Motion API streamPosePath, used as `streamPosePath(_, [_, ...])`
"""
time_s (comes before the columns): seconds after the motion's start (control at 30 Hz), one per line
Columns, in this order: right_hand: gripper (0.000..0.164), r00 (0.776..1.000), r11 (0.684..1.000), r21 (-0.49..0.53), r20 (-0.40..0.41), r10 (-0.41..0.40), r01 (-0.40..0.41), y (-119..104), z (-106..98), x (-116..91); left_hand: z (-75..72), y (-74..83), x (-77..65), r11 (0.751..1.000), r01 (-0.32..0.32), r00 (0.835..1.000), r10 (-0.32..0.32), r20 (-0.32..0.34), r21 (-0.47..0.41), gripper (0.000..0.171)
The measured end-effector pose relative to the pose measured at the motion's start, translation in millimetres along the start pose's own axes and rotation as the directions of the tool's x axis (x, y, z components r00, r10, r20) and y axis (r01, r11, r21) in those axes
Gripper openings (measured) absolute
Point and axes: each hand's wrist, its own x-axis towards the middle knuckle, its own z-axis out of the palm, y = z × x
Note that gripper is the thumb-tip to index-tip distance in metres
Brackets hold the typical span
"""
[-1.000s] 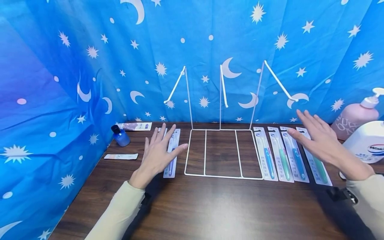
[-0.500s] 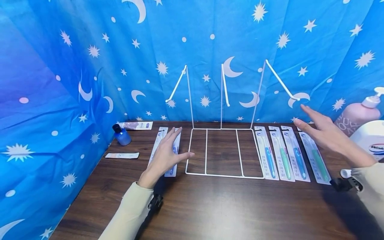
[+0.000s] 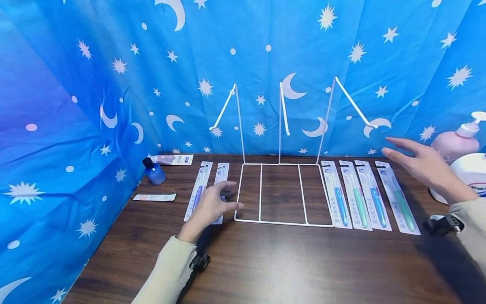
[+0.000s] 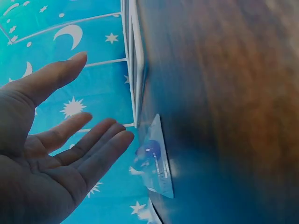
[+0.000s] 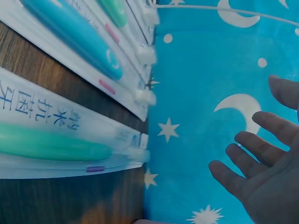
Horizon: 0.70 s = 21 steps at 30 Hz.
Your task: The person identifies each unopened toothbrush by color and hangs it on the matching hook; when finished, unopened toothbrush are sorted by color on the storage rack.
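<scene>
My left hand (image 3: 209, 205) and right hand (image 3: 428, 165) are apart, fingers loose, holding nothing. I judge the green-handled toothbrush in flat clear-plastic package (image 3: 401, 202) light, stiff, slippery; best pinched by edges.

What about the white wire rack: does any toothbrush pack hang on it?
No, its prongs are bare and the toothbrush packs lie on the table.

My bare left hand (image 3: 210, 207) and bare right hand (image 3: 430, 169) hang well apart, fingers (image 4: 105, 159) loose.
My left thumb (image 4: 52, 78) stands spread from gently bent fingers; my right fingers (image 5: 259, 148) fan slightly; cream fabric sleeves (image 3: 163, 270) reach my wrists (image 3: 189, 230).
</scene>
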Motion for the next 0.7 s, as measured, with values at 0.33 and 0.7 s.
streamPosePath(0.33, [0.079,0.994,0.996,0.032,-0.071,0.088,-0.086,23.8,8.2,11.0,2.8,-4.5,-1.7,0.999,0.012,0.998,-0.009,0.062,-0.046,0.052])
streamPosePath(0.7, [0.08,0.987,0.988,-0.02,0.042,0.153,-0.152,44.7,14.3,13.1,6.5,-7.6,-1.4,0.999,0.036,0.992,-0.031,0.123,-0.035,0.043])
